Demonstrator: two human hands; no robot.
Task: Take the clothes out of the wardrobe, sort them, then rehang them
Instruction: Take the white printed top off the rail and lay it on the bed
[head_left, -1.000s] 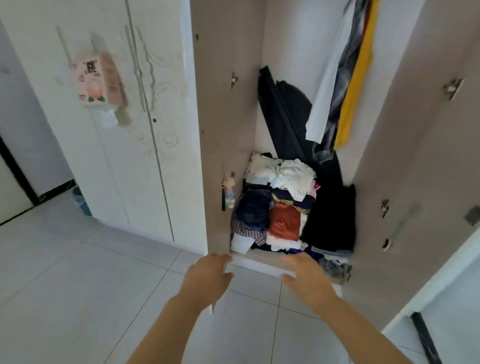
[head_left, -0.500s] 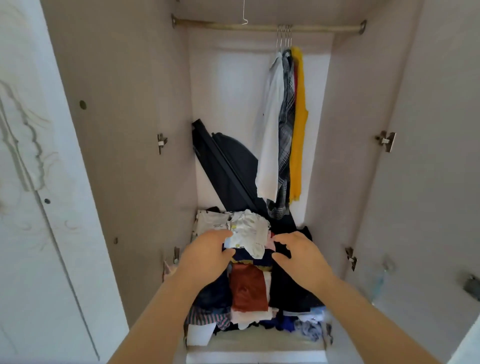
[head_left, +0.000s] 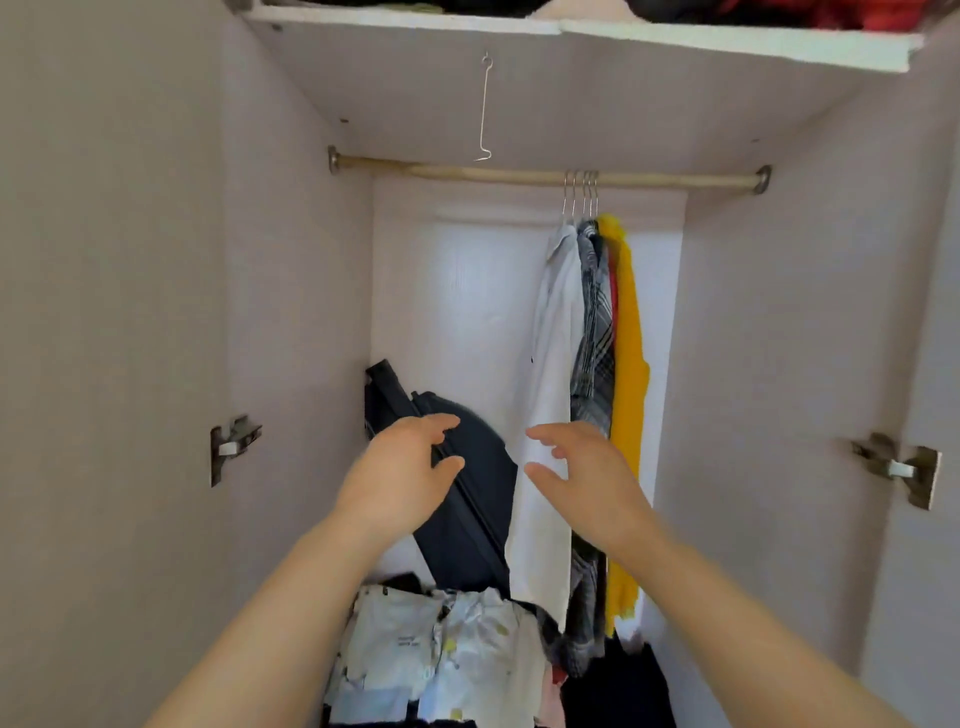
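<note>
Reaching toward frame centre with left hand (head_left: 400, 467) and right hand (head_left: 587, 473), both spread, fingers loosely bent, gripping nothing. Barely started, judging by hanging clothes (head_left: 553, 364) on the rail (head_left: 467, 171) right of centre and folded pile (head_left: 441, 654) at bottom centre: none taken out, sorted or rehung.

Four hung garments (head_left: 553, 364), two hands (head_left: 400, 475)

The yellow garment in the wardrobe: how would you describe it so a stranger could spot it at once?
Find the wooden rail across the top of the open wardrobe; a few clothes hang near its right end. The yellow garment is the rightmost, past a white shirt and a grey plaid shirt, and the only bright yellow piece there.
</note>
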